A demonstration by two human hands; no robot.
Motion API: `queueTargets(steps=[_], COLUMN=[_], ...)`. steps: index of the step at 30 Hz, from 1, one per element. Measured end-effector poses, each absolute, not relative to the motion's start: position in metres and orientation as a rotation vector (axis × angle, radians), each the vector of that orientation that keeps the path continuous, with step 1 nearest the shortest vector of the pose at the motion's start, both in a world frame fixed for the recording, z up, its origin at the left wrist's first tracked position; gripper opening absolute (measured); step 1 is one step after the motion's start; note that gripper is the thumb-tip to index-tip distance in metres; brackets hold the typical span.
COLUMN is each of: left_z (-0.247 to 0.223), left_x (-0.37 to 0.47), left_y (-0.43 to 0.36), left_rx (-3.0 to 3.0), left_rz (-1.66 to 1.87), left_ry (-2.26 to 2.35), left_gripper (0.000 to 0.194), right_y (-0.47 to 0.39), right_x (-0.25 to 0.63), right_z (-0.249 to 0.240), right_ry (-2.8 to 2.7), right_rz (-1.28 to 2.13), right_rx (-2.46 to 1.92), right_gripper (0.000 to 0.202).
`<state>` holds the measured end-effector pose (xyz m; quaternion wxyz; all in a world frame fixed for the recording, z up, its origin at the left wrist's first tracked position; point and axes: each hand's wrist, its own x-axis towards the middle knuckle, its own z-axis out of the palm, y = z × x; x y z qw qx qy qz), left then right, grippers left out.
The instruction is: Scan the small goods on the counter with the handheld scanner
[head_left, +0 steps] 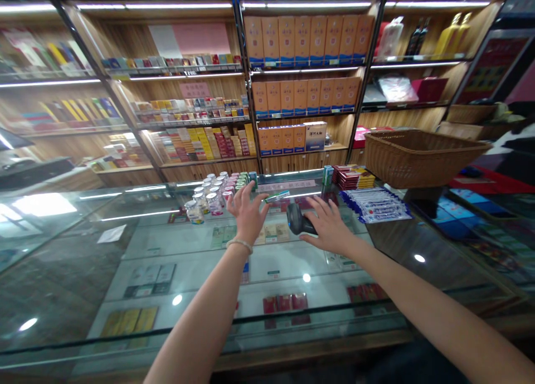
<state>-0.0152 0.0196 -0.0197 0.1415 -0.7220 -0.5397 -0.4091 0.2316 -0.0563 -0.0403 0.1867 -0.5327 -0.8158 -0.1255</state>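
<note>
My left hand [247, 210], a bracelet at its wrist, is over the glass counter [167, 244] with its fingers spread. Just right of its thumb is a small green packet [277, 196]; whether thumb and packet touch is unclear. A dark handheld scanner [296, 219] lies at the middle of the counter. Its handle end is beside the palm and thumb of my right hand [328, 223], whose fingers are apart and not wrapped round it. Rows of small jars [212, 200] and green and pink packs [241, 182] stand beyond my left hand.
Blue-and-white packets [376, 204] and red packs [346, 177] lie right of my right hand, near a wicker basket [418, 161]. A paper slip [112, 234] is at the left. Stocked shelves [307, 116] rise behind the counter, whose front glass edge [267, 317] runs under my forearms.
</note>
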Motion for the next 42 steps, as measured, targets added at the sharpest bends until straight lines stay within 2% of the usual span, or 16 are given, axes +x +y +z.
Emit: queueTargets(steps=[4, 9, 17, 20, 28, 35, 37, 42], left_z=[-0.019, -0.016, -0.009, -0.008, -0.002, 0.013, 0.015, 0.017], left_x=[-0.016, -0.016, -0.011, -0.011, -0.003, 0.001, -0.001, -0.005], left_y=[0.021, 0.021, 0.012, 0.011, 0.007, 0.006, 0.008, 0.011], left_rx=[-2.081, -2.086, -2.094, -2.091, -2.131, -2.315, -2.377, -2.492], left_rz=[-1.222, -1.283, -1.291, -1.282, -1.233, -1.170, -1.129, -1.004], left_ry=[-1.538, -1.512, -1.452, -1.440, -1.479, -1.403, -1.378, -1.360], left_gripper=[0.018, 0.019, 0.018, 0.017, 0.021, 0.056, 0.054, 0.035], right_y=[-0.053, -0.028, 0.021, 0.028, 0.029, 0.012, 0.007, -0.005], right_x=[0.232, 0.233, 0.206, 0.203, 0.214, 0.238, 0.244, 0.249], right_z=[-0.034, -0.015, 0.006, 0.003, -0.003, 0.017, 0.024, 0.036], right_ry=[-2.182, -1.971, -1.778, -1.749, -1.767, -1.939, -1.998, -2.110], right_rz=[-0.303, -0.231, 0.261, 0.341, 0.162, 0.015, -0.020, -0.031], right_rx=[-1.534, -1.514, -1.592, -1.515, -1.398, -1.300, -1.296, -1.253], right_gripper=[0.060, 0.046, 0.049, 0.050, 0.045, 0.042, 0.041, 0.041])
